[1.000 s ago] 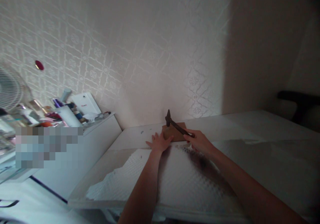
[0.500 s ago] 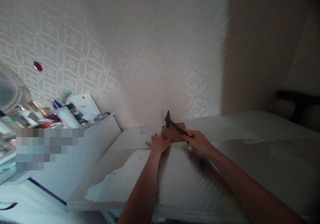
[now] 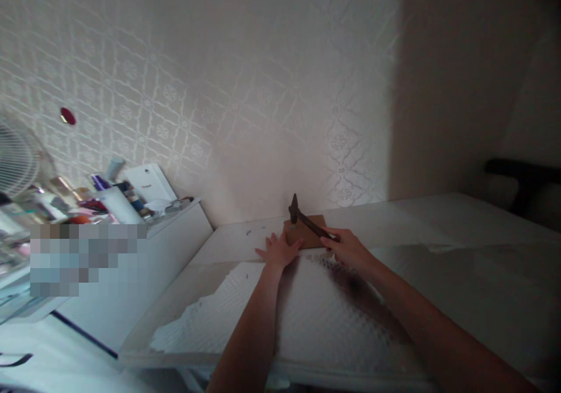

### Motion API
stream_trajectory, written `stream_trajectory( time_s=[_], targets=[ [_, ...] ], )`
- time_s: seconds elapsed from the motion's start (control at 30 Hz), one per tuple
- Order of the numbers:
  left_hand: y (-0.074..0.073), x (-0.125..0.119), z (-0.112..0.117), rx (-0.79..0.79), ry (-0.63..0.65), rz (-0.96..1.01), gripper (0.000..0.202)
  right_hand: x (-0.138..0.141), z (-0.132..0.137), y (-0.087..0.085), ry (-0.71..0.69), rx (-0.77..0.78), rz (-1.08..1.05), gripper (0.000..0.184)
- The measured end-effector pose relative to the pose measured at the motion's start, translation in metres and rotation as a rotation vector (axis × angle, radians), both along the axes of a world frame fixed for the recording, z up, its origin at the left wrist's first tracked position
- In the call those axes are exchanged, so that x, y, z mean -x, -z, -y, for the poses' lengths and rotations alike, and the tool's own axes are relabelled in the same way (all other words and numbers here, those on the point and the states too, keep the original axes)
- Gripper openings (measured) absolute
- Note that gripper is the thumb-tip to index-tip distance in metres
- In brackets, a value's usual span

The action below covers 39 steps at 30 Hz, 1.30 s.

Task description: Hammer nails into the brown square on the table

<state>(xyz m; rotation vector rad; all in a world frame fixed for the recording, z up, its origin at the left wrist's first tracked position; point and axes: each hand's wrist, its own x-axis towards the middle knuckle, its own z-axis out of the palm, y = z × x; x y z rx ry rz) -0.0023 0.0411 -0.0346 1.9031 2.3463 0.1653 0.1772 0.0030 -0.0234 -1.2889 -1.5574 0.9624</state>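
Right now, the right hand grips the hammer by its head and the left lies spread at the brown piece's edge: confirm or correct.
Wrong grip: the head camera view shows the right hand holding the hammer by its handle. The rest stands.

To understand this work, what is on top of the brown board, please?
The left hand covers the near left corner of the brown board; tiny pale marks show near the hammer held over it. The surface behind both is hidden.

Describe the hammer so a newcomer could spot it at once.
Find the pale tabletop below the patterned wall, then the flat brown board on it. The right hand holds the hammer over that board: darker than the board, with a pointed upper tip.
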Motion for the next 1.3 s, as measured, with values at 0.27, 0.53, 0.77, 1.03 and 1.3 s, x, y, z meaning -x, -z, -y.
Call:
stream_trajectory(
  time_s=[0.27, 0.53, 0.77, 1.03, 1.3],
  targets=[
    [0.0001, 0.0002, 0.0003, -0.001, 0.002, 0.008, 0.083, -0.0009, -0.0013, 0.002, -0.004, -0.006, 0.008, 0.045],
    [0.0014, 0.0001, -0.0008, -0.002, -0.003, -0.005, 0.082, -0.0013, -0.0027, 0.0035, -0.006, -0.025, 0.009, 0.044],
    [0.0003, -0.0002, 0.0005, 0.002, 0.0, -0.003, 0.082, -0.0016, -0.001, 0.0026, -0.004, -0.004, -0.008, 0.042],
    [0.0004, 0.0008, 0.0002, -0.001, 0.0, 0.01, 0.083, -0.0015, 0.0006, -0.0002, -0.015, 0.03, -0.003, 0.042],
    [0.0011, 0.0008, -0.0005, -0.002, -0.003, -0.002, 0.083, -0.0012, 0.0001, -0.0011, 0.011, 0.036, 0.015, 0.042]
  ],
)
